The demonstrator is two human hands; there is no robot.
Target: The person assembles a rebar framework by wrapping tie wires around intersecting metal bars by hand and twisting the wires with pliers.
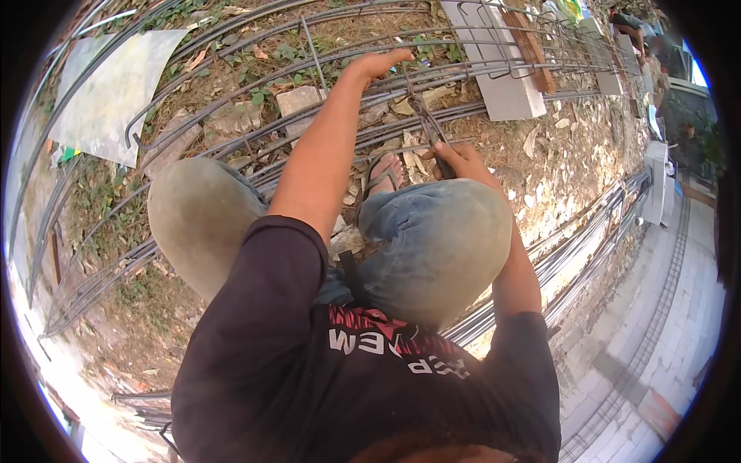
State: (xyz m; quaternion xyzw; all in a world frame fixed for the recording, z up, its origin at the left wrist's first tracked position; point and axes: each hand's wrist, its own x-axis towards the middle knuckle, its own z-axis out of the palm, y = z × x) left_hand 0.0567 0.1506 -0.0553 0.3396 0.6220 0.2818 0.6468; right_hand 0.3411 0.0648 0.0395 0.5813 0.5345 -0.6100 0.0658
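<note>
My right hand is closed around the handles of a pair of pincers. Their jaws point away from me and meet the bundle of steel rebar. My left hand lies over the rebar beyond the jaws, thumb side up, one finger stretched to the right. Its other fingers curl down around a bar and are partly hidden. A thin upright stirrup crosses the long bars left of that hand.
A grey block and a brown wood piece sit under the rebar cage at right. More long bars lie at my right. A pale sheet is at far left. Another person is at the far upper right.
</note>
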